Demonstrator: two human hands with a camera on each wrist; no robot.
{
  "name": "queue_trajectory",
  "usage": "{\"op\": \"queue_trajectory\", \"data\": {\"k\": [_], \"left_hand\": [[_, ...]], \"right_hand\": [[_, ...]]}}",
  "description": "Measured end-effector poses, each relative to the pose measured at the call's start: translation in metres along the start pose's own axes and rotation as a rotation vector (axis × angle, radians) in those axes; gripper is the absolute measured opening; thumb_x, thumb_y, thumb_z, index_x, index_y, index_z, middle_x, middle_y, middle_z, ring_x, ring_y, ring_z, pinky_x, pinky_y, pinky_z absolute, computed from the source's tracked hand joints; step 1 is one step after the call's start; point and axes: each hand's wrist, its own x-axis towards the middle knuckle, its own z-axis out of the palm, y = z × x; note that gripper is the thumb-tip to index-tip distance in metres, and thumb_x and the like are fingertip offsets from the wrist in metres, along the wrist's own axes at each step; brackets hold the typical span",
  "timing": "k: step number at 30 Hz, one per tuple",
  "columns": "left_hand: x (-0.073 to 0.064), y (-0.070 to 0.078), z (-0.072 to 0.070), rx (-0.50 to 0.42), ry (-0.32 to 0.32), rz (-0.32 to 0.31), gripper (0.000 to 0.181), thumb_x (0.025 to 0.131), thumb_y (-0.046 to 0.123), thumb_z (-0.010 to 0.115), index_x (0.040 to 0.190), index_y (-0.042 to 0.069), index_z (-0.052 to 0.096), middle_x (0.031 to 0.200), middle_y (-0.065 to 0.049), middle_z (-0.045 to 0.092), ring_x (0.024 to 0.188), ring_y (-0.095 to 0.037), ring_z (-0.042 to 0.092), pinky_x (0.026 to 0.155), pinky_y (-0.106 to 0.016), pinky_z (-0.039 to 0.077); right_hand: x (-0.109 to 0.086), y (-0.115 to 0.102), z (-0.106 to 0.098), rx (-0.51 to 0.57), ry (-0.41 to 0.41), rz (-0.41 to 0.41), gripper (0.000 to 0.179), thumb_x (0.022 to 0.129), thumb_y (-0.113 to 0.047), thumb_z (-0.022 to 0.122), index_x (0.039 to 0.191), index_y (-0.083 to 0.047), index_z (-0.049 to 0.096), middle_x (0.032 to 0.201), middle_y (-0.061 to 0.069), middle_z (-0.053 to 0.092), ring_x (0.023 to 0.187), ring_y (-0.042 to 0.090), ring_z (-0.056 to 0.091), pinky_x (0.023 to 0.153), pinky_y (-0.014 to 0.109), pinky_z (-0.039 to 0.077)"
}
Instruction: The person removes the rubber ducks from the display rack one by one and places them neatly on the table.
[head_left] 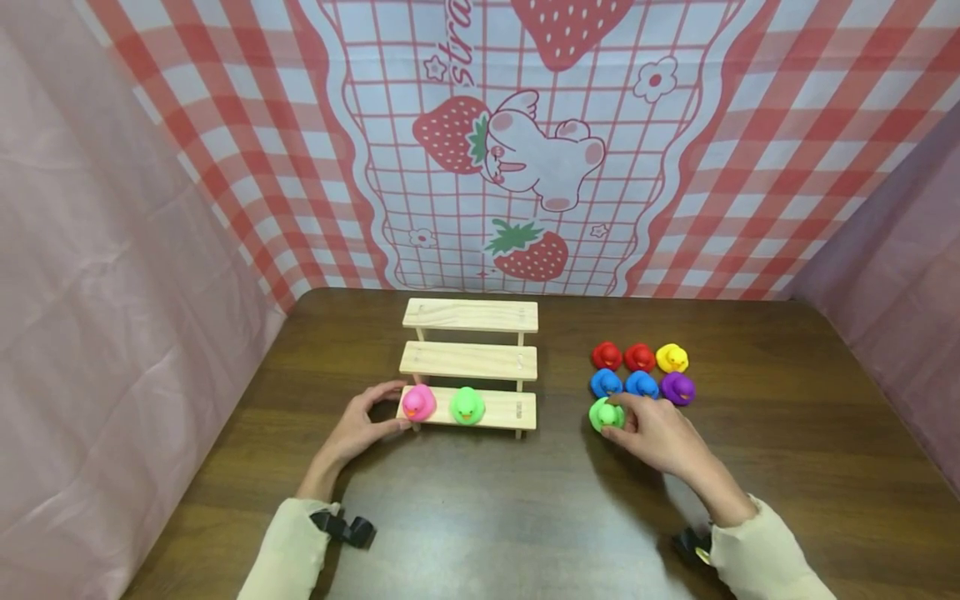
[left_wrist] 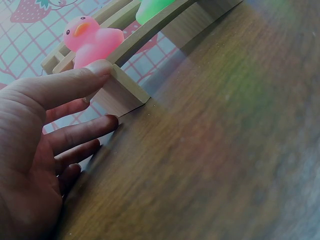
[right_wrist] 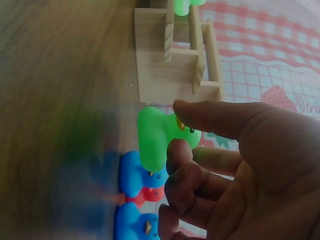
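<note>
My left hand (head_left: pixel 362 425) holds the left end of a pale wooden three-step display stand (head_left: pixel 468 360), thumb at the front corner of the lowest step and index finger at the back. In the left wrist view the other fingers reach toward the stand's leg (left_wrist: pixel 120 95). On that step sit a pink rubber duck (head_left: pixel 418 403), right by the left hand, and a green rubber duck (head_left: pixel 467 406). To the right, my right hand (head_left: pixel 660 433) pinches another green rubber duck (right_wrist: pixel 155 137) between thumb and index finger, close in front of two blue ducks (head_left: pixel 606 384).
Behind the blue ducks stand two red ducks (head_left: pixel 639 357) and a yellow duck (head_left: pixel 672 358); a purple duck (head_left: pixel 678 388) ends the blue row. The brown table (head_left: pixel 480 517) meets a strawberry-print cloth (head_left: pixel 540 150) at the back. Pink curtains (head_left: pixel 112 292) hang at the sides.
</note>
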Motion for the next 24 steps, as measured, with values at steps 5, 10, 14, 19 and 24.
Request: {"op": "queue_trajectory", "data": {"k": [5, 10, 14, 19, 24], "left_hand": [[0.0, 0.0, 0.001, -0.007, -0.004, -0.004, 0.06, 0.078, 0.007, 0.081, 0.134, 0.0, 0.06, 0.118, -0.02, 0.071, 0.118, -0.024, 0.06, 0.11, -0.037, 0.036], [0.0, 0.001, 0.001, -0.012, -0.01, -0.007, 0.06, 0.078, 0.007, 0.082, 0.134, 0.0, 0.059, 0.118, -0.02, 0.071, 0.119, -0.029, 0.059, 0.112, -0.047, 0.034], [0.001, 0.001, 0.001, -0.011, -0.012, -0.008, 0.06, 0.078, 0.007, 0.082, 0.134, 0.0, 0.059, 0.118, -0.019, 0.071, 0.12, -0.031, 0.059, 0.112, -0.048, 0.034], [0.001, 0.0, 0.001, -0.012, -0.01, -0.006, 0.06, 0.078, 0.007, 0.082, 0.133, 0.001, 0.06, 0.118, -0.019, 0.071, 0.12, -0.032, 0.059, 0.112, -0.047, 0.034], [0.0, 0.0, 0.001, -0.011, -0.009, 0.002, 0.06, 0.078, 0.006, 0.082, 0.133, 0.0, 0.06, 0.118, -0.02, 0.071, 0.119, -0.025, 0.059, 0.112, -0.047, 0.034]], "right_hand": [[0.0, 0.008, 0.003, 0.011, -0.015, 0.004, 0.035, 0.083, -0.024, 0.079, 0.112, -0.005, 0.07, 0.062, -0.008, 0.052, 0.056, 0.001, 0.044, 0.05, 0.023, 0.035], [0.001, 0.016, 0.007, 0.024, -0.025, -0.005, 0.036, 0.081, -0.021, 0.079, 0.112, -0.004, 0.07, 0.061, -0.008, 0.052, 0.055, 0.0, 0.043, 0.051, 0.022, 0.035], [0.001, 0.019, 0.008, 0.038, -0.026, -0.015, 0.037, 0.081, -0.02, 0.08, 0.112, -0.003, 0.07, 0.062, -0.008, 0.052, 0.055, 0.0, 0.043, 0.051, 0.022, 0.035], [0.002, 0.022, 0.008, 0.044, -0.037, -0.002, 0.038, 0.082, -0.02, 0.079, 0.114, -0.003, 0.069, 0.062, -0.008, 0.052, 0.055, 0.0, 0.043, 0.05, 0.022, 0.035], [0.002, 0.022, 0.007, 0.038, -0.046, 0.008, 0.04, 0.082, -0.02, 0.079, 0.117, -0.003, 0.068, 0.062, -0.008, 0.052, 0.055, 0.001, 0.043, 0.051, 0.023, 0.036]]}}
